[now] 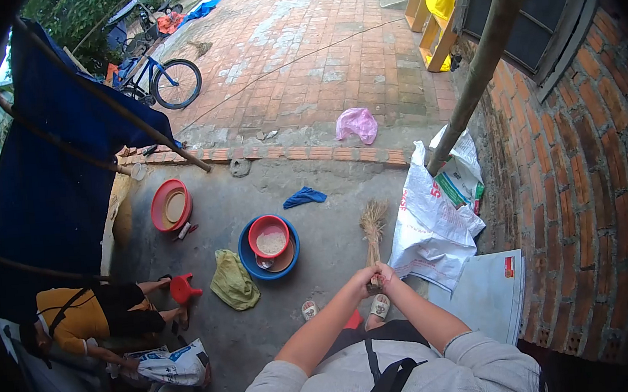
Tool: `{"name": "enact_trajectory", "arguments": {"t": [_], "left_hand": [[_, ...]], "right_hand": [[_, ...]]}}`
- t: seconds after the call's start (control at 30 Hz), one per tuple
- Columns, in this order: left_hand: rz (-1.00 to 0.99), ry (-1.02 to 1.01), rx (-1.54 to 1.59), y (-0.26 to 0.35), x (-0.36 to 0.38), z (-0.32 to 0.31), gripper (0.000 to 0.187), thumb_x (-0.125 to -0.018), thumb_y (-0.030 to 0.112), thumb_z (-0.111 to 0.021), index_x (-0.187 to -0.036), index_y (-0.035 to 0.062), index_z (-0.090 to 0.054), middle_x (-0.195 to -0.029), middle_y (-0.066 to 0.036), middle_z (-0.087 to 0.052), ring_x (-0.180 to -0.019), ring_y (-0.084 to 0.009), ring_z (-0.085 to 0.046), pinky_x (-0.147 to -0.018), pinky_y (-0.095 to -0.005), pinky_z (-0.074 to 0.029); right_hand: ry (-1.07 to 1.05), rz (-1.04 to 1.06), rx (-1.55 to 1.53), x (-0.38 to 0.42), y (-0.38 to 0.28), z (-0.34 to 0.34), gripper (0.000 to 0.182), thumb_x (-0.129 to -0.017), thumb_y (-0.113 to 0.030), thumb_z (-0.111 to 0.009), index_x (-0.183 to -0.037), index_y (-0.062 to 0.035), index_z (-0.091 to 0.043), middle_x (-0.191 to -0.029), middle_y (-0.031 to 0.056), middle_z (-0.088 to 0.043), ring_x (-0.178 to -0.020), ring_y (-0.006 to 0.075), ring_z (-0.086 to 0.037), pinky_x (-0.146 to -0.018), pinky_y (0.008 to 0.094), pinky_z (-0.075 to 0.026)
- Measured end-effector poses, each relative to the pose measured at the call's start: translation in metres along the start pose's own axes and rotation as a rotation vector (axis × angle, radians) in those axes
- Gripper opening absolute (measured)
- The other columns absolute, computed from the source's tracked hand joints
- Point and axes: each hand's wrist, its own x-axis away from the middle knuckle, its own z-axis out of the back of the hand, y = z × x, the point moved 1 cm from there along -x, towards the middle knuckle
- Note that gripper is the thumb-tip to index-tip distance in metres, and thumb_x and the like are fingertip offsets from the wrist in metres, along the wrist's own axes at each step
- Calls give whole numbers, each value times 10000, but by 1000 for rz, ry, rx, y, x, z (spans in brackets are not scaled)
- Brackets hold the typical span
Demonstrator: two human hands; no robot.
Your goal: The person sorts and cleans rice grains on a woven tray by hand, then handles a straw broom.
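Observation:
A bundle of dry straw-like stalks [373, 224] is held out in front of me, its frayed end pointing away. My left hand [366, 276] and my right hand [386, 272] meet around its lower end, both closed on it. White printed sacks [432, 219] lie just right of the bundle. To its left, a blue basin [269, 274] holds a red bowl [268, 226] with pale grain inside. A blue cloth [304, 196] rests on the concrete beyond the basin.
At the left, a person in a yellow shirt [78, 317] bends over a white sack [176, 365], near a red stool [184, 289]. A green sack [233, 281], red basin [157, 210], pink bag [357, 125], wooden pole [478, 69] and white board [487, 293] surround the work area.

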Motion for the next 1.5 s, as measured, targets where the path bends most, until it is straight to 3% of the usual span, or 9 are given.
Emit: {"name": "enact_trajectory", "arguments": {"t": [0.2, 0.43, 0.5, 0.7, 0.87, 1.03, 1.3, 1.4, 1.5], "left_hand": [[-19, -53, 339, 23, 69, 29, 171, -868, 172, -509, -902, 5, -523, -808, -131, -589, -696, -236, -629, -673, -424, -584], [-157, -118, 607, 13, 52, 60, 128, -855, 123, -478, -778, 23, -501, -671, -96, -559, -537, -230, -595, -506, -370, -564], [-214, 230, 336, 7, 31, 39, 141, -844, 130, -482, -729, 48, -490, -598, -68, -524, -465, -213, -557, -440, -348, -531], [-118, 131, 155, -30, 5, -42, 217, -812, 113, -528, -993, 28, -443, -639, -83, -548, -535, -229, -597, -420, -408, -515], [21, -33, 237, -26, 13, -48, 136, -825, 134, -539, -752, 25, -503, -586, -63, -537, -419, -142, -522, -387, -249, -485], [127, -204, 490, -18, 49, -23, 162, -837, 138, -532, -725, 26, -500, -568, -34, -510, -444, -97, -515, -387, -205, -469], [-103, 113, 526, -41, 74, 41, 152, -861, 138, -469, -744, 42, -479, -556, -17, -499, -435, -108, -506, -400, -237, -483], [-145, 249, 381, -42, 57, 40, 150, -858, 129, -452, -745, 33, -475, -553, -46, -505, -425, -165, -519, -420, -295, -519], [-5, 92, 261, -58, 33, 24, 173, -870, 138, -436, -798, -4, -504, -630, -94, -564, -527, -217, -606, -491, -345, -562]], "right_hand": [[-85, -169, 263, -3, 16, -70, 444, -901, -439, -434, -891, -3, -519, -693, 152, -608, -571, 250, -620, -497, 384, -542], [-556, -541, 365, -102, 32, -49, 362, -837, -400, -531, -670, -79, -543, -536, 83, -579, -395, 195, -547, -331, 313, -461], [-481, -506, 351, -94, 31, -47, 361, -838, -400, -526, -670, -80, -539, -527, 78, -568, -385, 190, -536, -322, 306, -450], [-128, -255, 281, -16, -18, 12, 358, -844, -401, -499, -673, -87, -518, -471, 46, -504, -321, 160, -470, -272, 267, -383], [193, -49, 314, 43, -30, 23, 366, -862, -391, -472, -632, -107, -447, -424, 14, -434, -275, 112, -412, -222, 220, -326], [174, -103, 412, 61, -17, -21, 376, -862, -367, -494, -612, -101, -404, -433, 11, -427, -284, 98, -410, -249, 234, -393], [-100, -341, 572, 11, 61, -46, 372, -837, -377, -507, -590, -104, -455, -447, 36, -462, -305, 104, -434, -260, 230, -380], [-372, -336, 320, -137, 113, 28, 329, -814, -364, -505, -655, -79, -547, -572, 101, -591, -433, 209, -560, -403, 359, -491], [-226, -278, 235, -89, 91, 50, 347, -815, -384, -508, -712, -59, -572, -636, 127, -612, -503, 251, -587, -485, 405, -508]]}}
